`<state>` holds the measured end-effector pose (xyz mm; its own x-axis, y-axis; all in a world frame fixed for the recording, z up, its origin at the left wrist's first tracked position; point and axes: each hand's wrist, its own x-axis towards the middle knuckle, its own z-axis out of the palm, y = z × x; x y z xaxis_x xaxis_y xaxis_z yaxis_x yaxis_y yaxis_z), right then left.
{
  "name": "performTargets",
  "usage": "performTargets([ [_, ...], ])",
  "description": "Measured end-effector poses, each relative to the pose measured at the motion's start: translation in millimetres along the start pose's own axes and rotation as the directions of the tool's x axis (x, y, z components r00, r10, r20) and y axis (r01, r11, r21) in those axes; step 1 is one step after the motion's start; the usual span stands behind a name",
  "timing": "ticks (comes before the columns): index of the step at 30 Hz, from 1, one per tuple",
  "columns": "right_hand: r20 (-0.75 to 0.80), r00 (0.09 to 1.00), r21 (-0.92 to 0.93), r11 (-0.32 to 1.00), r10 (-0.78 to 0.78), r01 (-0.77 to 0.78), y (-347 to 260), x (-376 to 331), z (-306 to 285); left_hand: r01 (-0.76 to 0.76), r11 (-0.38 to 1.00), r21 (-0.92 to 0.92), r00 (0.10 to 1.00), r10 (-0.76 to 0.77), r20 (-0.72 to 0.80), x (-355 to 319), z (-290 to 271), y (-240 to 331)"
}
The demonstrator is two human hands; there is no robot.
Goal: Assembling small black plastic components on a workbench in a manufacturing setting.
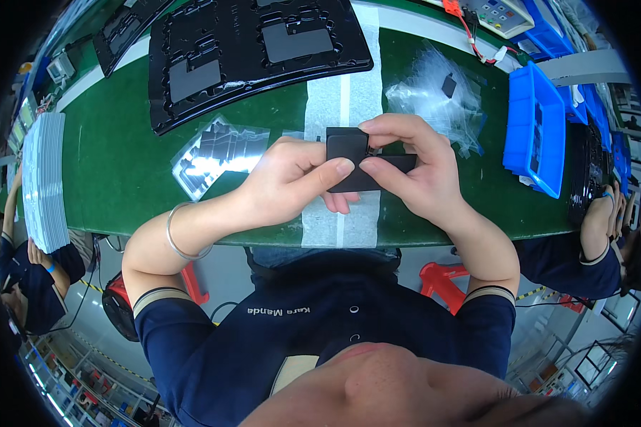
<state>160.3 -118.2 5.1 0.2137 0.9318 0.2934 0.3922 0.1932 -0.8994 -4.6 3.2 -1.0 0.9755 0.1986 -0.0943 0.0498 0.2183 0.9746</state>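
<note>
Your forearms came up from the near edge of the green table [121,164], bent at the elbows, with a silver bangle [181,245] on the left wrist. Your left hand [288,181] lay palm inward, its thumb stretched flat across the front of a black L-shaped part [352,153], the other fingers curled behind it. Your right hand [413,167] met it from the other side: the thumb and index finger were pinched together on the upper and right portion of the same part, and the rest of the fingers were folded under. So both hands were clamped on the part, held just above the white strip [349,99] near the table's near edge.

Left of your hands lay a clear bag of grey pads [221,153]. Further away, a black moulded tray [256,50] reached the far edge. Clear plastic bags [441,92] lay to the right, beside a blue bin [534,132] at the right edge.
</note>
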Motion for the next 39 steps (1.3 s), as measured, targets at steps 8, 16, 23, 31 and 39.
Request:
performTargets([
  [8,-0.011,0.999,0.078,0.996,0.039,-0.038,1,0,1,0.014,1.000,0.017,1.000,-0.014,-0.003,1,0,0],
  [16,0.101,0.973,0.379,0.897,0.205,-0.228,1,8,-11,0.028,0.983,0.179,0.993,-0.048,0.111,1,-1,4],
  [23,0.064,0.997,-0.011,0.999,0.044,-0.043,2,8,-8,0.118,0.969,0.217,0.988,-0.138,0.076,2,1,3],
  [31,-0.004,0.995,-0.218,0.971,-0.103,0.100,6,4,-3,0.126,0.975,0.183,0.988,-0.139,0.063,4,3,-2],
  [39,0.058,0.997,0.181,0.982,0.051,-0.061,8,6,-16,0.030,0.993,0.111,0.997,-0.037,0.063,-1,1,4],
])
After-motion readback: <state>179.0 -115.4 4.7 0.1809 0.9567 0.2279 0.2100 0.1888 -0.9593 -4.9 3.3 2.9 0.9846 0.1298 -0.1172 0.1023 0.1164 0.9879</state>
